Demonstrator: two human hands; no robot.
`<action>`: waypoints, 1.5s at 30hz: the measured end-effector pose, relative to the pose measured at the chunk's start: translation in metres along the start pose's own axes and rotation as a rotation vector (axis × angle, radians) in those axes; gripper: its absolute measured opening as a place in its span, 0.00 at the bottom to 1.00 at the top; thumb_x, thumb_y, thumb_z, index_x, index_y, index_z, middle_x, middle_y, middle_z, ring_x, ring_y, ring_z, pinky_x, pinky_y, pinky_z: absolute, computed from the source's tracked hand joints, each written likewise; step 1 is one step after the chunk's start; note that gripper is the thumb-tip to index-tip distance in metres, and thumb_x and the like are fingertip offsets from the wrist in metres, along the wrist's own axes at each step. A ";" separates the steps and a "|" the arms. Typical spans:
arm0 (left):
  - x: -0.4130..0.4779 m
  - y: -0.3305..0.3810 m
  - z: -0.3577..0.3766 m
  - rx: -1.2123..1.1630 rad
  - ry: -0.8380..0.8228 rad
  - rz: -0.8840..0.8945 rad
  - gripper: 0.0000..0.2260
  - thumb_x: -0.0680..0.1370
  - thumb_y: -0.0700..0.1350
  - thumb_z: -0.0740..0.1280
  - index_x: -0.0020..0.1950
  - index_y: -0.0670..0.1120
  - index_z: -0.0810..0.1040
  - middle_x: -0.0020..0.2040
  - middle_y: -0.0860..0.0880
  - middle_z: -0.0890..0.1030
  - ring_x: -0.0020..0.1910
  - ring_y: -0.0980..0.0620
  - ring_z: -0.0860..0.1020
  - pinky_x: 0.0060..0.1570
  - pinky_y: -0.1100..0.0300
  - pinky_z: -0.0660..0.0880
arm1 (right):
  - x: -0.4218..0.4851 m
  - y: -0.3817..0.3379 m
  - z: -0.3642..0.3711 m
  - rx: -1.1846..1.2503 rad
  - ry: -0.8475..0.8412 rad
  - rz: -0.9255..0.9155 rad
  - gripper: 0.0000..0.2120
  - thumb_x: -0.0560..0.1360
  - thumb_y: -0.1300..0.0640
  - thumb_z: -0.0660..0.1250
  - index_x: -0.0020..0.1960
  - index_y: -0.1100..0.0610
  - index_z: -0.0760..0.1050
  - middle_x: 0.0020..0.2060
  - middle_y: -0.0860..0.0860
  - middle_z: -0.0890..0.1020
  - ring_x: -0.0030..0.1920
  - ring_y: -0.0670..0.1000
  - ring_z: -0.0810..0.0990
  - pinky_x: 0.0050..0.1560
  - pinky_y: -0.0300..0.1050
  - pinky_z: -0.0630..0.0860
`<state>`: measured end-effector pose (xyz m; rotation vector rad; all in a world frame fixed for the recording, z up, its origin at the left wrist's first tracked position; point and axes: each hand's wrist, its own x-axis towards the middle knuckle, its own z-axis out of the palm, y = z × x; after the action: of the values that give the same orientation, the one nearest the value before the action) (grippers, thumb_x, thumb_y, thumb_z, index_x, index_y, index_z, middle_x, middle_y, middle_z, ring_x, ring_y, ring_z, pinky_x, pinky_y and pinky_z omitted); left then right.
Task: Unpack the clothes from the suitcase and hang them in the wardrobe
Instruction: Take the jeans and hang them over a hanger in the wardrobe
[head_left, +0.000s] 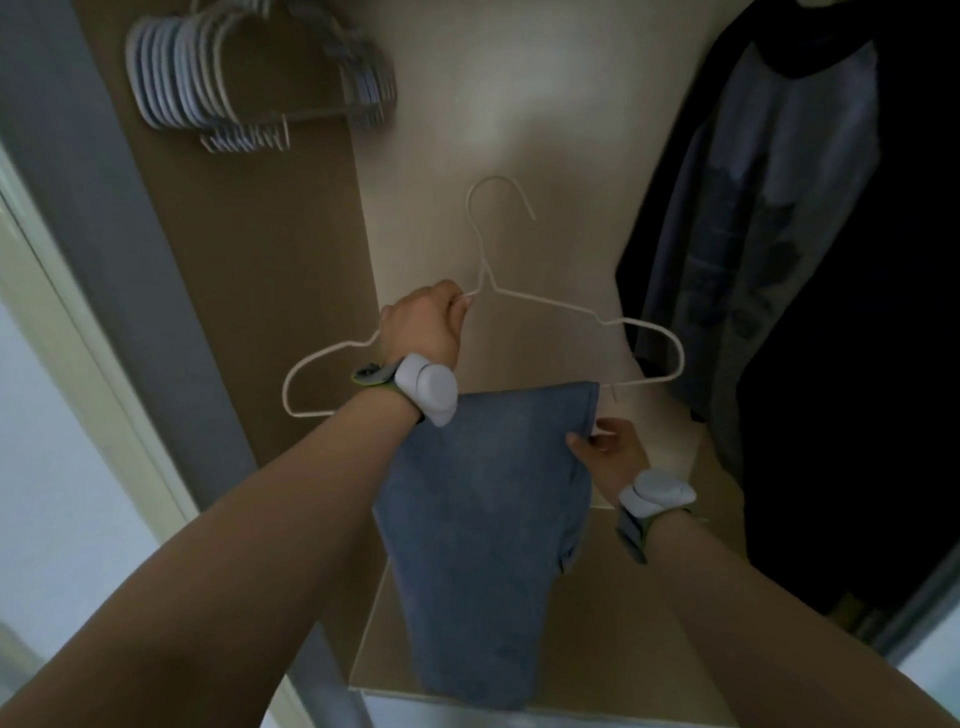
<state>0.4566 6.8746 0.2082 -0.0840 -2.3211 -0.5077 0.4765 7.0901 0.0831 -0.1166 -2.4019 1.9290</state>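
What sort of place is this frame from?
Most likely the inside of a wardrobe: a bunch of empty hangers hangs upper left, dark clothes hang on the right, and the left hand holds a white hanger with a blue garment.

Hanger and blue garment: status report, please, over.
Left grip holds white wire hanger near its neck. Right grip pinches blue garment, draped over its bar. Hung dark clothes at right, apart.

One wide-angle head-worn view, looking forward into a dim beige-walled wardrobe (519, 104) at close range, perhaps angled slightly upward
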 end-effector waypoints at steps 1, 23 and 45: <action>0.001 -0.001 -0.002 -0.009 0.001 -0.009 0.14 0.81 0.51 0.57 0.48 0.43 0.76 0.45 0.42 0.80 0.43 0.41 0.77 0.42 0.56 0.63 | 0.001 0.002 0.001 -0.054 -0.043 -0.009 0.25 0.75 0.55 0.68 0.67 0.63 0.66 0.57 0.56 0.76 0.53 0.51 0.74 0.54 0.40 0.70; -0.015 -0.034 -0.017 -0.129 -0.095 -0.102 0.14 0.80 0.51 0.59 0.46 0.43 0.77 0.38 0.45 0.79 0.38 0.44 0.76 0.37 0.52 0.73 | 0.018 -0.052 0.018 -0.129 0.042 -0.186 0.10 0.76 0.66 0.64 0.55 0.67 0.77 0.47 0.54 0.79 0.48 0.52 0.76 0.46 0.41 0.73; -0.017 -0.003 -0.012 -0.254 -0.254 0.138 0.11 0.78 0.48 0.64 0.47 0.42 0.81 0.39 0.45 0.81 0.39 0.48 0.77 0.43 0.53 0.75 | 0.013 -0.069 -0.015 -0.533 0.379 -0.832 0.21 0.75 0.42 0.58 0.50 0.57 0.81 0.43 0.54 0.82 0.42 0.57 0.80 0.51 0.53 0.75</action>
<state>0.4763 6.8689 0.2027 -0.4507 -2.4605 -0.7561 0.4630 7.0909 0.1534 0.3935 -2.1230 0.8162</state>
